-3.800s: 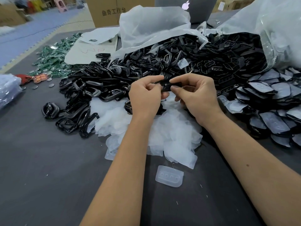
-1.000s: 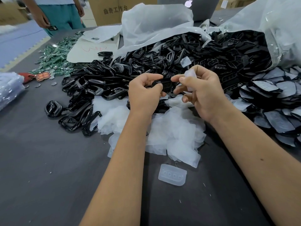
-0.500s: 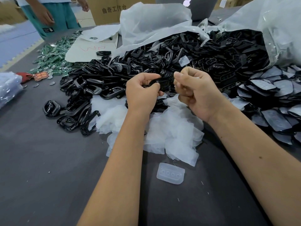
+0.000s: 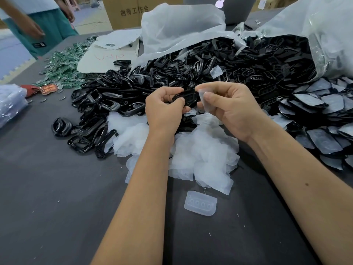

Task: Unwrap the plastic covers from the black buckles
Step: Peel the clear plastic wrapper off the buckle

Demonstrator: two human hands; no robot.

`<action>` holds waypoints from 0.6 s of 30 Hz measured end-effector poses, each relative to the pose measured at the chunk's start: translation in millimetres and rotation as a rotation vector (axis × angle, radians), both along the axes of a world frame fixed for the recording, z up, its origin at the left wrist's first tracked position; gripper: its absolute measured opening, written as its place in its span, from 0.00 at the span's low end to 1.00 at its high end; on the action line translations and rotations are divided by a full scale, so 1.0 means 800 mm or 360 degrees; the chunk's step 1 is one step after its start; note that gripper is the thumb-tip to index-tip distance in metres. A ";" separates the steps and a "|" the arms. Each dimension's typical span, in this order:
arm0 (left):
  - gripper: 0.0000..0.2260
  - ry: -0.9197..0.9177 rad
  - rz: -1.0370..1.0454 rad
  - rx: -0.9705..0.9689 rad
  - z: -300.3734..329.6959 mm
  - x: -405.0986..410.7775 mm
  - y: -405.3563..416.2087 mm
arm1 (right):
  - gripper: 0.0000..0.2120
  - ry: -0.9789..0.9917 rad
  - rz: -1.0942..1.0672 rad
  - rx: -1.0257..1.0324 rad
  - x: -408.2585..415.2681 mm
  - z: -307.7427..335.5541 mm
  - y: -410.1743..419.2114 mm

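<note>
My left hand [image 4: 164, 109] grips a black oval buckle [image 4: 186, 97] above the table. My right hand [image 4: 229, 108] pinches a clear plastic cover [image 4: 205, 101] at the buckle's right end, between thumb and forefinger. Below my hands lies a heap of peeled translucent covers [image 4: 202, 155]. A large pile of bare black buckles [image 4: 133, 88] spreads to the left and behind. Buckles still under plastic film [image 4: 324, 119] are stacked at the right.
A single moulded clear cover [image 4: 200, 202] lies near the front on the grey table [image 4: 47, 197]. Open plastic bags [image 4: 181, 25] spill buckles at the back. Green circuit boards [image 4: 63, 67] lie far left. A person [image 4: 38, 25] stands at the table's far-left corner.
My right hand has drawn the clear cover off the buckle's end and now holds it up in a pinch. The person at the far left has stepped closer.
</note>
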State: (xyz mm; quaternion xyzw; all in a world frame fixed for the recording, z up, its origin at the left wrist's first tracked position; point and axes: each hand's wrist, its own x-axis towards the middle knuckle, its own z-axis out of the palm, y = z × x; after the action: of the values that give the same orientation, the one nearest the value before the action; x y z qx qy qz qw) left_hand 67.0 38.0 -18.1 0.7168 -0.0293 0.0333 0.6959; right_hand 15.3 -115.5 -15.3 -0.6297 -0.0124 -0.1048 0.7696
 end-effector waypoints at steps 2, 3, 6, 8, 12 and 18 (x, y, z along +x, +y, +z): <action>0.11 0.0001 -0.0008 -0.0021 -0.001 0.000 0.000 | 0.07 -0.0003 -0.0047 0.0050 0.000 -0.002 0.001; 0.11 -0.0001 -0.0014 -0.0035 -0.001 0.000 0.000 | 0.06 0.0001 -0.0085 0.0083 0.000 -0.002 0.001; 0.11 -0.0009 -0.0044 -0.0071 -0.003 0.001 0.000 | 0.05 0.0038 -0.0253 0.0053 0.002 -0.004 -0.002; 0.12 0.0009 -0.0084 -0.0117 -0.003 0.002 -0.001 | 0.04 0.0061 -0.0376 -0.0084 0.002 -0.005 -0.003; 0.13 -0.0011 -0.0170 -0.0168 -0.005 0.002 -0.003 | 0.06 -0.0013 -0.0481 -0.0160 0.003 -0.007 -0.003; 0.13 -0.0105 -0.0302 -0.0201 -0.005 -0.001 -0.004 | 0.03 -0.0073 -0.0469 -0.0269 0.004 -0.007 0.003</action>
State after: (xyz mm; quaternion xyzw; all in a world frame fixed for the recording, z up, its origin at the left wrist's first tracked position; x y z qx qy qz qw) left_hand 66.0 34.5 -22.2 0.6640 -0.1179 -0.0075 0.7383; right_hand 18.2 -113.3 -20.8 -0.6845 0.0539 -0.2294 0.6898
